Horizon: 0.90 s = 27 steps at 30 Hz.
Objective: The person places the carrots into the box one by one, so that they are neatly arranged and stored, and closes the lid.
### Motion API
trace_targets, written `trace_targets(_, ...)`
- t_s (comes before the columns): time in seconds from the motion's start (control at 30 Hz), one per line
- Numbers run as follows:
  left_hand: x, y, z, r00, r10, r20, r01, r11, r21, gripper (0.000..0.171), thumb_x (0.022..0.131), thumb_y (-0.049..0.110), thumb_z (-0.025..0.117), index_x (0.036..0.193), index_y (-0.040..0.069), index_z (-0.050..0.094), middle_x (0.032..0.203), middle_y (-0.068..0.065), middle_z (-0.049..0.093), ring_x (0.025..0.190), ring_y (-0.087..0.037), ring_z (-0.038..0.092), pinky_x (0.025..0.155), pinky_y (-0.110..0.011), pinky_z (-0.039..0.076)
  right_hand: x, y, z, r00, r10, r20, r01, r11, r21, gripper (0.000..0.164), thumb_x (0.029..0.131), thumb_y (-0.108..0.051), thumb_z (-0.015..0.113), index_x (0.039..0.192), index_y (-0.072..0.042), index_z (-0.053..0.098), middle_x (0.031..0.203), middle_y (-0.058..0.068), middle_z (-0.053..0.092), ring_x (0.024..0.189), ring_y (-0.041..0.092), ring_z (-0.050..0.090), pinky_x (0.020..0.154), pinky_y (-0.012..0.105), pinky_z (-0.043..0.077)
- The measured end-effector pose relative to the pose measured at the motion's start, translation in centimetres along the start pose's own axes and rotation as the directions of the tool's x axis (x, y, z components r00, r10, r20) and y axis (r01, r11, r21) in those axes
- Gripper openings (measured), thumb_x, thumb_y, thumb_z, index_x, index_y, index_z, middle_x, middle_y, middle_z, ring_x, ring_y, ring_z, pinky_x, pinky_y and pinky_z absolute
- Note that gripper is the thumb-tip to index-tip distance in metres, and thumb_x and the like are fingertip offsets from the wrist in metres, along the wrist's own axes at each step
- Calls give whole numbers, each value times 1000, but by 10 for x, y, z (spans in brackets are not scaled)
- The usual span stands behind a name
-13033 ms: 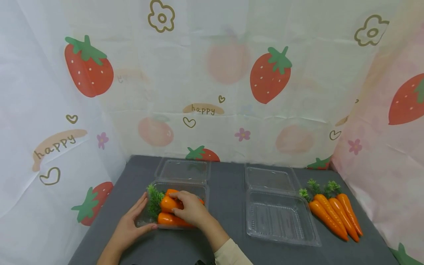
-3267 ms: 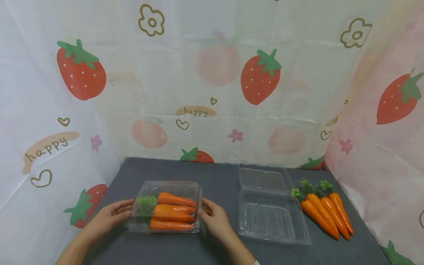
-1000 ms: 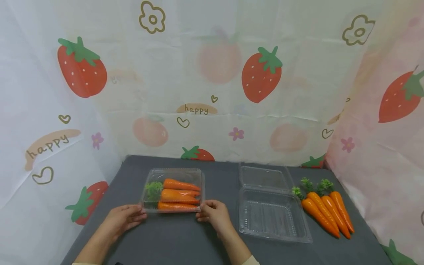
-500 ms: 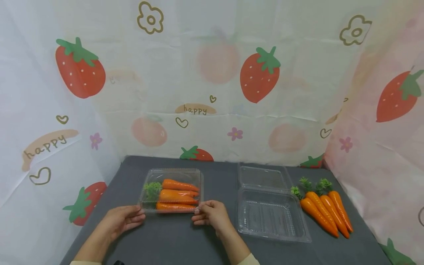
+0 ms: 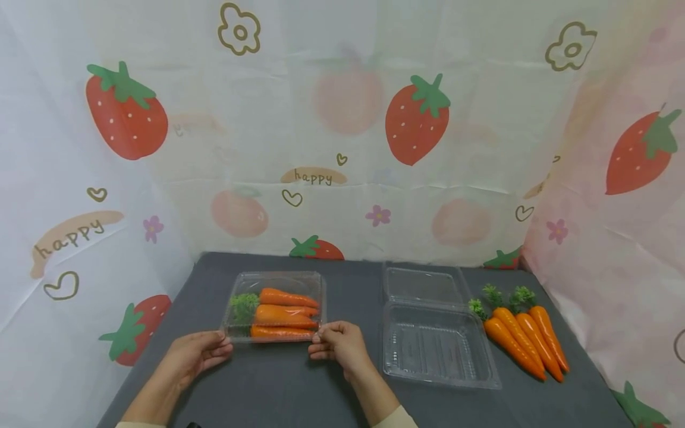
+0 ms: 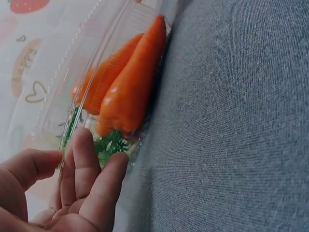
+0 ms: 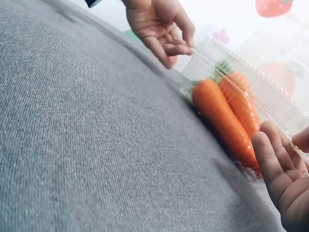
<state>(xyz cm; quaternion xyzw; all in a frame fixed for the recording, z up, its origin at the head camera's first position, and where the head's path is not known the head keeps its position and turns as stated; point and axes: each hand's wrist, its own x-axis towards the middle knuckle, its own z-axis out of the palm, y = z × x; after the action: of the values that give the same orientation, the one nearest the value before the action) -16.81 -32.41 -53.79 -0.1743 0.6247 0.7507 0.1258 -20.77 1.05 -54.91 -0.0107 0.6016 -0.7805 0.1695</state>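
A clear plastic clamshell box, its lid down, sits on the left half of the table. Inside lie several orange carrots with green leafy tops at the left end. My left hand pinches the rim at the front left corner, thumb above and fingers below, as the left wrist view shows. At the front right corner my right hand pinches the same rim. In the right wrist view both hands are at the lid edge, with carrots visible through the wall.
A second clear box stands open to the right, its lid folded back and nothing in it. Beside it lie several loose carrots with green tops. A printed strawberry curtain closes off the back and both sides of the grey table.
Earlier the left box was open and my right hand held a carrot in it. Its lid then came down, the box moved back, and both hands shifted to its front corners.
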Motion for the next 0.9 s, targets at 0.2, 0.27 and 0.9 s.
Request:
trace_targets(0.2,3,-2,1,998,3,-63,-3,1000,-6,49,103,10,61,139,-19,47,93,-7,77,83,-17,76,85,-39,63,3,3,7,999,-27,-44,28,999,25,21,95,3,61,111,16,62,82,17,74,67,22,75,67,44,65)
trace_targets(0.27,3,-2,0,998,4,-65,-5,1000,-12,49,102,10,61,139,-19,47,93,-7,77,83,-17,75,85,-39,63,4,4,8,998,-22,-57,23,999,26,20,94,3,61,111,15,62,82,17,74,68,22,75,67,43,65)
trace_targets(0.9,-5,5,-7,1000,-5,12,5,999,-35,51,103,15,64,141,-15,48,101,-6,78,91,-17,76,92,-41,60,-5,-7,8,995,-93,-19,90,985,-148,48,91,6,68,135,17,53,104,25,70,84,26,74,80,46,64)
